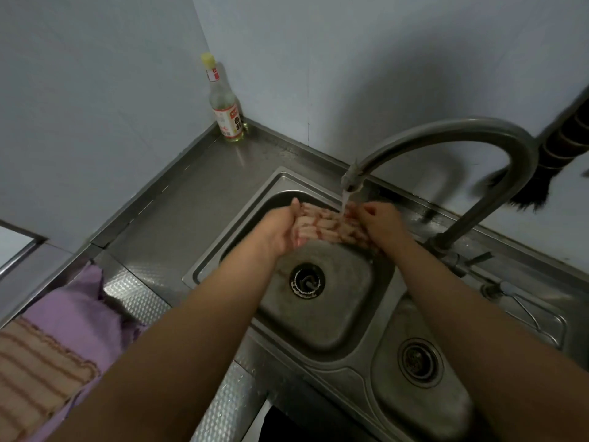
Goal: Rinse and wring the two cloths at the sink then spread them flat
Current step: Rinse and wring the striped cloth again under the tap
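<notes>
Lay at the counter's (204,189) near left corner: a purple cloth (79,314) spread over the edge, with a beige striped cloth (35,371) resting on top of it. Stood upright in the far corner of the counter, against the walls: a clear bottle (224,105) with a yellow cap and a red-and-white label. Reached over the large basin of the sink (318,298), left hand (280,231), fingers curled round the left end of a pink striped cloth (325,228). Hung bunched between the two hands, that cloth, above the basin's far edge and the open drain (307,280). Ran onto its right end, a stream of water (345,202) from the curved faucet (462,132). Gripped the right end, right hand (381,223), fingers closed around the fabric. Sat to the near right, a smaller basin (420,378) with its own drain. Hung on the wall at the far right edge, a dark brush (535,193).
</notes>
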`<state>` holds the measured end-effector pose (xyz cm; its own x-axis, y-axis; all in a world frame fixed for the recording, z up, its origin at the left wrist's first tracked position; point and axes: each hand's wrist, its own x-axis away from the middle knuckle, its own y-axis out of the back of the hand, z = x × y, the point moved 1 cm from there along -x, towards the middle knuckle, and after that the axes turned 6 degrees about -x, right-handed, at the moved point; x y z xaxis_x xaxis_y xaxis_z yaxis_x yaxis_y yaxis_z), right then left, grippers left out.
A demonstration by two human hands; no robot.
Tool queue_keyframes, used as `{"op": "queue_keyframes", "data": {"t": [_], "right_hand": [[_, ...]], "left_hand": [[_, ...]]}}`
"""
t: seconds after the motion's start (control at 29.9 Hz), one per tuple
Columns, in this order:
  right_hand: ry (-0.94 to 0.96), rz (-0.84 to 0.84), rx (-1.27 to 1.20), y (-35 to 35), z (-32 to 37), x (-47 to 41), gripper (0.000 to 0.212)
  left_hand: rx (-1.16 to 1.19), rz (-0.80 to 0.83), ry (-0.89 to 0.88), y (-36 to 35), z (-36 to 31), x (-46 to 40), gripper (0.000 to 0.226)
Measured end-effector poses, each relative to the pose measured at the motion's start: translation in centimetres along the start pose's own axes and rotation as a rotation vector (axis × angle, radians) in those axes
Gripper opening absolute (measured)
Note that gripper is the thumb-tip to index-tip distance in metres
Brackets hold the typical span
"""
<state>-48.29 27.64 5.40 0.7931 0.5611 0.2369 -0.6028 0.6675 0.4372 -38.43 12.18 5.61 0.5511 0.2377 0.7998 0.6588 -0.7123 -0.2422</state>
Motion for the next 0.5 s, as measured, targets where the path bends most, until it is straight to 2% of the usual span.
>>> {"op": "queue_keyframes", "data": {"t": [0.07,0.13,0.17,0.2,0.23,0.27,0.3,0.33,0.37,0.4,0.43,0.5], "right_hand": [[0.077,0.215,0.201,0.0,0.1,1.3,0.022],[0.116,0.37,0.388,-0.6,0.5,2.4,0.05],[0.123,0.408,0.469,-1.1,0.6,2.8,0.064],[0.123,0.41,0.524,-1.4,0.5,3.0,0.07],[0.103,0.38,0.495,-1.5,0.5,2.8,0.066],[0.058,0.333,0.362,-1.2,0.1,2.4,0.056],[-0.024,0.306,0.13,-0.7,0.1,2.1,0.044],[-0.118,0.314,-0.168,-0.2,0.1,1.7,0.037],[-0.218,0.31,-0.469,0.0,0.1,1.1,0.037],[-0.305,0.262,-0.712,0.0,0.2,0.7,0.036],[-0.351,0.164,-0.843,-0.5,0.5,0.4,0.033],[-0.34,-0.051,-0.733,-2.5,1.7,0.1,0.037]], "left_hand": [[-0.101,-0.01,-0.04,0.1,-1.2,0.1,0.033],[-0.231,-0.026,-0.133,-0.1,-2.3,0.1,0.03],[-0.347,-0.046,-0.196,-0.2,-2.9,0.0,0.028],[-0.566,-0.074,-0.271,-0.3,-3.3,0.3,0.028],[-0.841,-0.08,-0.331,-0.3,-3.6,0.3,0.033],[-1.122,-0.082,-0.383,-0.5,-3.7,0.6,0.041],[-1.348,-0.096,-0.424,-0.7,-3.5,1.1,0.05],[-1.43,-0.108,-0.45,-1.1,-3.2,1.3,0.058],[-1.48,-0.128,-0.469,-1.3,-2.9,1.6,0.064],[-1.394,-0.125,-0.431,-1.6,-2.3,1.5,0.065],[-1.263,-0.091,-0.362,-2.1,-1.2,1.4,0.063],[-0.776,-0.013,-0.175,-3.1,0.9,0.5,0.053]]}}
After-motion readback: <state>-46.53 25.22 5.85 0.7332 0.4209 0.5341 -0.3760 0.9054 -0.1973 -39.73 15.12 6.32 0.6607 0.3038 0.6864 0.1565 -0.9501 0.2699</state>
